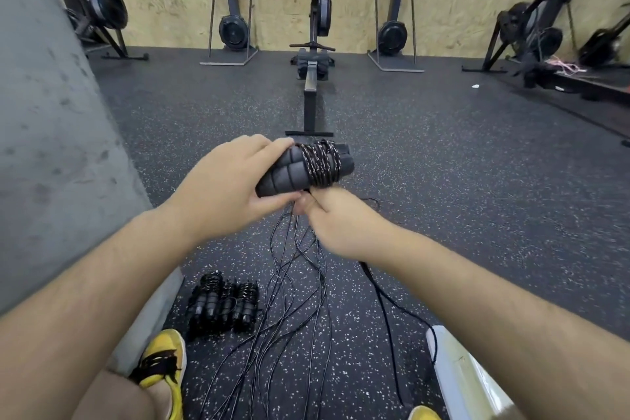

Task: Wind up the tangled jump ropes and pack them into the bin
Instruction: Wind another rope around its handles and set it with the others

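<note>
Black foam, ridged and matte: a pair of foam handles [283, 177] lies side by side in the left hand [231, 187], whose fingers curl over the near end and hide it. Cord windings [320, 164], braided black with pale flecks, wrap tightly round the middle of the handles; the far ends poke out past the wraps. The right hand [335, 218] sits just below the bundle, thumb and curled fingers pinching the loose cords [293, 300]; its fingertips are hidden, so how many strands it holds cannot be told. Those thin, glossy cords hang from the hands and spread in wavy, overlapping lines across the floor [443, 181], dark rubber speckled with white. Near the left foot lie wound bundles [223, 305], packed close together; their exact count is hard to make out. A yellow shoe [163, 361] shows beside them, and a second is cut off at the bottom edge. The white plastic bin [456, 372] shows only a corner and rim at lower right, the rest lost behind the right forearm; one dark cord touches its edge. A rowing machine [313, 61] stands ahead against chipboard wall panels.
</note>
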`<state>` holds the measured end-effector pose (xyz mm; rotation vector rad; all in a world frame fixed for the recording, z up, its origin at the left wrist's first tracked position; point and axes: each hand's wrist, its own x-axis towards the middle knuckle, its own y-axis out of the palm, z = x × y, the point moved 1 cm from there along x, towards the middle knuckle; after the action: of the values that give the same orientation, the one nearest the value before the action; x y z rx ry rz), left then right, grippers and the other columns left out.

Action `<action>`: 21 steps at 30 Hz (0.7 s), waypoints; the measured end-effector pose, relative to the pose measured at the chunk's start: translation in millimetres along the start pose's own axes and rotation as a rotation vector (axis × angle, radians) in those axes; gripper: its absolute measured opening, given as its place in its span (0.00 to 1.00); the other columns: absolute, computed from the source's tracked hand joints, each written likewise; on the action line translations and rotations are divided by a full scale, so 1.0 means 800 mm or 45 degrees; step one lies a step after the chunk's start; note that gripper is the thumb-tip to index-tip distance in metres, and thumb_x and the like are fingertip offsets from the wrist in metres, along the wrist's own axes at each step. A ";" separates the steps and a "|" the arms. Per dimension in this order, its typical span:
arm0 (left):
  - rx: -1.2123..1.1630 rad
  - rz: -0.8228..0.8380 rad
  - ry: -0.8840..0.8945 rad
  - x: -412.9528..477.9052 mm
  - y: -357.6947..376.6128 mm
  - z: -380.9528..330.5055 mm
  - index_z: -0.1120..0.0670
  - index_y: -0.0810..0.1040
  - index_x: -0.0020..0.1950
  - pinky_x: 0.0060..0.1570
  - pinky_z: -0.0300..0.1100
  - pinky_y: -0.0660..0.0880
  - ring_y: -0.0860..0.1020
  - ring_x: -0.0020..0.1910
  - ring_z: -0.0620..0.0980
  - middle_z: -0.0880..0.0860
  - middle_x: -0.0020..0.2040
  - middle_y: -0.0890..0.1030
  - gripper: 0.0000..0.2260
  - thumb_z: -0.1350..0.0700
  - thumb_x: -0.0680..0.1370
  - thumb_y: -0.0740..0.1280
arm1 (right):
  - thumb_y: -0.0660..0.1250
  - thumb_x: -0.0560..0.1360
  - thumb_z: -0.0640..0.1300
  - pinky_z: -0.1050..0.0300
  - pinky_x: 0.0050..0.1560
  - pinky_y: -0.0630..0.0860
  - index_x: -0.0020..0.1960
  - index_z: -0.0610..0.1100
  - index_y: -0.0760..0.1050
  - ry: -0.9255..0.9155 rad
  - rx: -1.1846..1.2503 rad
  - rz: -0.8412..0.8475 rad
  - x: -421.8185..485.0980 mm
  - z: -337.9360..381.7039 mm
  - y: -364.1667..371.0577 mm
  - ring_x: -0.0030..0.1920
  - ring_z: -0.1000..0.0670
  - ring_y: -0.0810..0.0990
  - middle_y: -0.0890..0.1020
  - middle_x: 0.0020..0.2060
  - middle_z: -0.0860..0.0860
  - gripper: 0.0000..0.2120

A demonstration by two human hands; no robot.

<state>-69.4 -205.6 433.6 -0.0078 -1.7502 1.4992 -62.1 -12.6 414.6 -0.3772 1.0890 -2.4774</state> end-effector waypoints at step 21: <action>0.270 0.149 -0.003 -0.013 0.030 0.043 0.56 0.74 0.71 0.44 0.51 0.75 0.77 0.45 0.59 0.55 0.51 0.80 0.31 0.43 0.72 0.74 | 0.54 0.83 0.55 0.53 0.38 0.61 0.44 0.51 0.66 -0.283 -0.882 -0.172 -0.039 0.054 -0.058 0.38 0.47 0.69 0.69 0.33 0.56 0.12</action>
<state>-93.8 -231.7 409.0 0.0004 -1.6081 1.7649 -29.0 2.8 475.1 -0.9223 1.8436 -2.0204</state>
